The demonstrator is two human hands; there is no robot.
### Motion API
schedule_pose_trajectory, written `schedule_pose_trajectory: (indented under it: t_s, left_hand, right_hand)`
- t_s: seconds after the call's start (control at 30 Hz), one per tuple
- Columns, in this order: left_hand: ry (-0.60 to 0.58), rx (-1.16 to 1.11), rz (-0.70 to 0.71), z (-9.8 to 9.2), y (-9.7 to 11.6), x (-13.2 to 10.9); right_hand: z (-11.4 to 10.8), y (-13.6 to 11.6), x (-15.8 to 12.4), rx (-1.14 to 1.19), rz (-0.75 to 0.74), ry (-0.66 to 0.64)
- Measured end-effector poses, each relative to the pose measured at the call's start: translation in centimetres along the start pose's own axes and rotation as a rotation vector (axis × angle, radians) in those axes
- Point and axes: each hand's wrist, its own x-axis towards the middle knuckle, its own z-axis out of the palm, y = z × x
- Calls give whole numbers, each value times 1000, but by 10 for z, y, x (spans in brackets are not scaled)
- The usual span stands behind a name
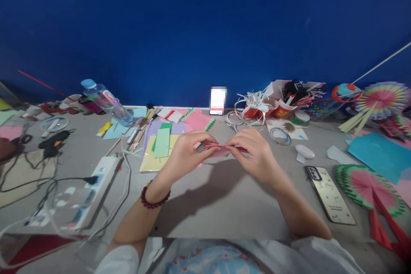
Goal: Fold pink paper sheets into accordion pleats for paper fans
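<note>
Above the middle of the grey table, my left hand (189,152) and my right hand (252,150) pinch a folded strip of pink paper (221,146) between thumbs and fingers. A bit of green shows at the paper's left end, beside my left fingers. Most of the paper is hidden by the hands. Behind them lies a pink pleated paper (197,119) with green edging. Left of my left hand, a light green paper strip (162,142) rests on a yellow sheet (147,158).
At left are a power strip (96,192) with cables, a glue gun (56,143) and a tilted water bottle (107,100). On the right lie a phone (330,195), a watermelon-coloured paper fan (369,186) and blue paper (372,154). A lit phone (218,100) leans against the blue wall.
</note>
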Motion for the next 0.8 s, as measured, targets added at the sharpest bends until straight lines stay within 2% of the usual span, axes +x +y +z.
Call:
schedule_pose_trajectory:
  t_s: [0.43, 0.7, 0.8]
  left_hand:
    - [-15, -18, 5, -2, -1, 1]
    - [34, 90, 109, 4, -3, -1]
    - [1, 58, 70, 4, -3, 0]
  right_hand:
    - [-1, 3, 0, 18, -7, -21]
    - [3, 3, 1, 44, -8, -35]
    - [4, 2, 1, 82, -8, -33]
